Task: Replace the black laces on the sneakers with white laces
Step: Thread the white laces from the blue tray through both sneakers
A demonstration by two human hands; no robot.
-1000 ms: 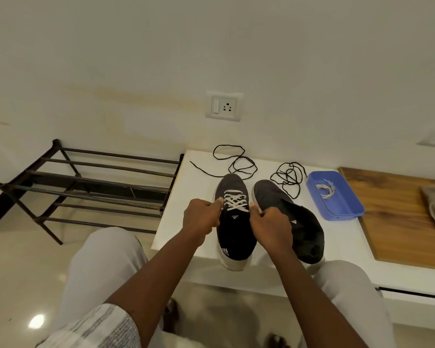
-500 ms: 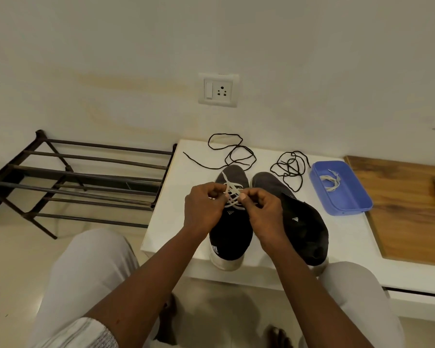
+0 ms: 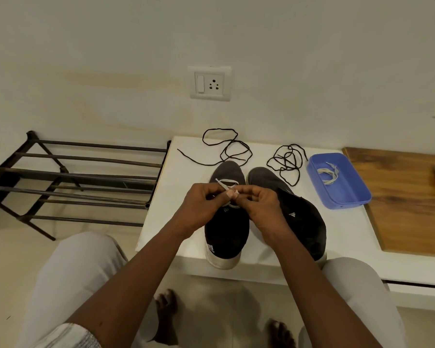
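Two black sneakers stand side by side on a white table (image 3: pixel 176 172). The left sneaker (image 3: pixel 227 234) carries a white lace (image 3: pixel 225 183); my left hand (image 3: pixel 201 207) and my right hand (image 3: pixel 259 207) meet above its tongue, each pinching an end of that lace. Most of the lacing is hidden under my fingers. The right sneaker (image 3: pixel 301 219) has no lace showing. Two loose black laces lie behind the shoes, one (image 3: pixel 224 149) at the left, one (image 3: pixel 285 164) bunched at the right. Another white lace (image 3: pixel 328 173) sits in a blue tray (image 3: pixel 347 197).
A dark metal shoe rack (image 3: pixel 73 179) stands left of the table. A wooden board (image 3: pixel 407 197) lies to the right of the blue tray. A wall socket (image 3: pixel 210 83) is behind. My knees and bare feet are below the table's front edge.
My hands came together from either side of the left sneaker to its middle, drawing the white lace ends up over the tongue. The camera tilted slightly downward.
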